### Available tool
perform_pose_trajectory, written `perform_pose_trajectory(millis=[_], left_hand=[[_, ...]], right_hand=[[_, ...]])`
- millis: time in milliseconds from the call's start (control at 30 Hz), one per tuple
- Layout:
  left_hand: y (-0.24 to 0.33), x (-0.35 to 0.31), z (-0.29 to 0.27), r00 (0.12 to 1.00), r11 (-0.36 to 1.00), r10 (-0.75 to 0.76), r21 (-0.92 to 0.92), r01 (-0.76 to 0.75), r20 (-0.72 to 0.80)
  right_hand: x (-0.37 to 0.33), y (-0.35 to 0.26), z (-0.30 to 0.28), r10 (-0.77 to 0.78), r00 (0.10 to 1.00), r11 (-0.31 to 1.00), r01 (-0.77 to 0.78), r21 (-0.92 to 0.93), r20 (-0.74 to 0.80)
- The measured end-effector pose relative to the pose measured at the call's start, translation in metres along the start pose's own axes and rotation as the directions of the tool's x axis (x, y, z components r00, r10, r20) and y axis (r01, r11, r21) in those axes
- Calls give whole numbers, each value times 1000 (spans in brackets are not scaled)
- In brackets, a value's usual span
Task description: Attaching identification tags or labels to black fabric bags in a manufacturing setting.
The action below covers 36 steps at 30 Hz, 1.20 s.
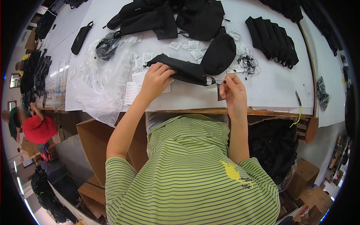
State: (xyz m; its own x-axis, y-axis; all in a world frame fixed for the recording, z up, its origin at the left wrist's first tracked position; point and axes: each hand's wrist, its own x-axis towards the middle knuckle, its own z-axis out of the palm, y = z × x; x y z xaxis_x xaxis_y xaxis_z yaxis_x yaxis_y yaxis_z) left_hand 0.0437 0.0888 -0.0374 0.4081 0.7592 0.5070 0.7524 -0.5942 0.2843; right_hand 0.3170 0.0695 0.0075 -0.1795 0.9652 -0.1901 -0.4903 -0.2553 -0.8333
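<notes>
My left hand [159,77] is closed on the left end of a black fabric pouch [185,70], held tilted just over the table. At its right end, a small loop [211,80] sticks out towards my right hand [234,92]. The fingers of that hand are pinched on a thin black tag string, mostly hidden by the fingertips. Beside them hangs a small dark tag [220,94]. Another black pouch [220,52] lies right behind the held one. White printed labels [147,57] are scattered behind and left of my left hand.
Black pouches [150,20] are heaped at the back, with a row of more [272,41] at the right. A tangle of black strings [247,63] lies nearer. Clear plastic bags [101,82] cover the left. Snips [298,98] lie near the right edge. A person in red [39,127] is far left.
</notes>
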Motion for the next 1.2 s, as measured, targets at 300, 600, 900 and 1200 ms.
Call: perform_pose_trajectory(millis=[300, 600, 900, 1200], left_hand=[[1, 20, -4, 997, 996, 79, -38, -79, -15], [5, 10, -5, 986, 996, 39, -80, -26, 161], [12, 12, -20, 997, 992, 62, 111, -56, -47], [26, 4, -45, 992, 988, 31, 157, -12, -122]], right_hand=[[2, 12, -14, -131, 991, 935, 119, -336, -16], [-16, 26, -22, -333, 918, 370, 336, -866, 214], [-9, 34, -36, -328, 945, 778, 275, -564, 7], [-25, -3, -54, -92, 992, 733, 126, -668, 87]])
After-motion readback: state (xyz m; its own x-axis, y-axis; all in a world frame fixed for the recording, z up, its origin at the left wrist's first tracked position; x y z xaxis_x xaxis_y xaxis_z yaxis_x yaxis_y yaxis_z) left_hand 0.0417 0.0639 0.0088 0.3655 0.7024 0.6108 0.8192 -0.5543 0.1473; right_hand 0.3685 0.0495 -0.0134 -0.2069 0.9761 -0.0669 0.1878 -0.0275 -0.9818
